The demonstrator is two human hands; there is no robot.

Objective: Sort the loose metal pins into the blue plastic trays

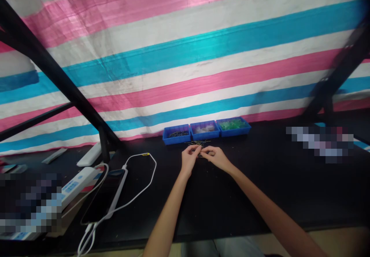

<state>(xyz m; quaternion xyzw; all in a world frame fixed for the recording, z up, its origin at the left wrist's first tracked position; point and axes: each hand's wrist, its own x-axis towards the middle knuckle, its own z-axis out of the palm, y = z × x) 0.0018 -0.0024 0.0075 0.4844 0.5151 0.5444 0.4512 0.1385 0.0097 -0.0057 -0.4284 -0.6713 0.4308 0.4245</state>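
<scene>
My left hand [190, 157] and my right hand [215, 157] meet over the black table, fingertips pinched close together. Whatever sits between the fingertips is too small to make out. Just beyond and beneath them lies a loose pile of thin, yellowish, pin-like pieces [199, 143]. Behind the pile, three blue trays stand side by side. The left tray [177, 134] holds dark thin pieces, the middle tray [204, 129] holds clear or whitish pieces, and the right tray [233, 125] holds green translucent pieces.
On the left, a phone [105, 195] lies with a white cable [144, 187] looping toward my left arm. A white power strip [72, 187] is beside it. Black frame bars [58, 72] rise at both sides before a striped sheet [185, 68]. Blurred items lie at far right.
</scene>
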